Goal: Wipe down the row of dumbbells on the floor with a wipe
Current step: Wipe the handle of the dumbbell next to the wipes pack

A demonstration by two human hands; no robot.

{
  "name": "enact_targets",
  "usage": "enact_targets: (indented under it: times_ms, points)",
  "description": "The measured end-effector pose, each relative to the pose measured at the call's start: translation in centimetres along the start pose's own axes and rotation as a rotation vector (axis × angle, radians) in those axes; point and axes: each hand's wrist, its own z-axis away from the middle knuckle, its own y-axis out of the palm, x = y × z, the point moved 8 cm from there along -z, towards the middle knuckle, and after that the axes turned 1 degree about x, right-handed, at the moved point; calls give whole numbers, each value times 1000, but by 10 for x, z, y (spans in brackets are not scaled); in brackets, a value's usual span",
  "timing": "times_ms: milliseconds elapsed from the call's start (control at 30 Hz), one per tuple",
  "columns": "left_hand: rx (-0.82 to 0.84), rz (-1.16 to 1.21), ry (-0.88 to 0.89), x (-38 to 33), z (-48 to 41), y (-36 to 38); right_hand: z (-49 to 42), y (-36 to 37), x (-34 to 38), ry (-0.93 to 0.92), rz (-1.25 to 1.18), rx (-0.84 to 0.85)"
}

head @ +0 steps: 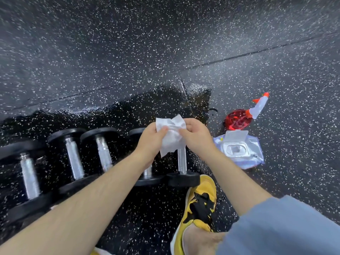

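Observation:
Several black dumbbells with chrome handles lie side by side on the speckled floor, from the far-left dumbbell (29,178) to the far-right dumbbell (182,162). A white wipe (170,134) hangs crumpled above the right end of the row. My left hand (151,141) pinches its left edge and my right hand (196,137) pinches its right edge, both held in the air over the dumbbells. My left forearm hides most of the second dumbbell from the right (147,173).
An open pack of wipes (239,151) lies right of the row, its lid flipped up. A red spray bottle (244,115) with a white and orange nozzle lies just beyond it. My yellow and black shoe (199,201) stands close behind the far-right dumbbell. The floor around the row looks wet.

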Motion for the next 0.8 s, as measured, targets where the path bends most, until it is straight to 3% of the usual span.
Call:
enact_targets:
  times_ms: [233, 567, 700, 800]
  points:
    - [-26, 37, -25, -4, 5, 8, -3, -9, -12, 39, 115, 41]
    - [7, 189, -35, 7, -8, 7, -2, -40, -25, 147, -109, -93]
    - [125, 207, -44, 6, -13, 12, -3, -28, -34, 211, -293, 19]
    - [94, 52, 0, 2, -9, 12, -2, -27, -35, 180, -315, 71]
